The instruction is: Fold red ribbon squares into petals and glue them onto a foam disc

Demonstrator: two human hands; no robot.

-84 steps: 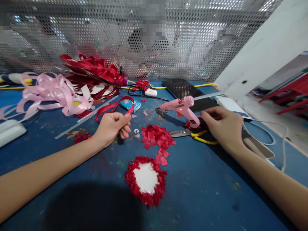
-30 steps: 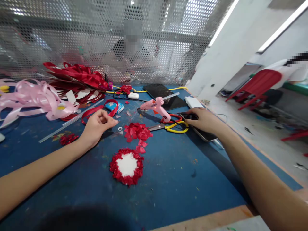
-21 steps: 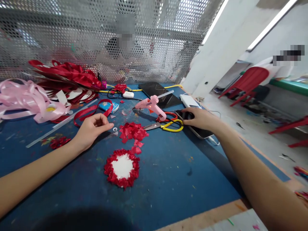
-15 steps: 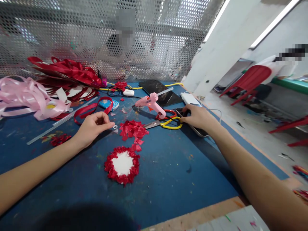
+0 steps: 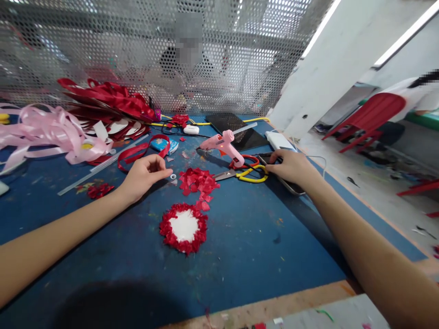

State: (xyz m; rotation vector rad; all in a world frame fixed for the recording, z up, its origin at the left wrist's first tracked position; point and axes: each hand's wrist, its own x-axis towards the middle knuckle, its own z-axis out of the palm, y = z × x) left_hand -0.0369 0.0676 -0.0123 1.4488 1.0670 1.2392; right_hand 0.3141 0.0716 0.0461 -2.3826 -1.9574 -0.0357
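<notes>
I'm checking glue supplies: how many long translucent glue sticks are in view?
3: a nearer stick and a farther stick lie beside the glossy pink ribbon pile; a third stick protrudes from the pink plastic glue gun. Others may be hidden.

We've got our L hand (image 5: 147, 176) over the blue table (image 5: 247, 242), fingers curled, thumb tip just beside a googly eye (image 5: 173, 177) — can't tell if anything's in the grip. Our R hand (image 5: 290, 167) is on a dark phone (image 5: 287, 184), nr yellow-handled scissors (image 5: 227, 174). Btwn the hands we see a pink glue gun (image 5: 226, 144) w/ a clear stick, plus red scraps (image 5: 197, 181) in a pile. Nearer us: a white disc (image 5: 184, 226) w/ red ruffled rim. Far L — pink ribbon (image 5: 51, 135), heaped; perforated screen (image 5: 137, 50) behind.
</notes>
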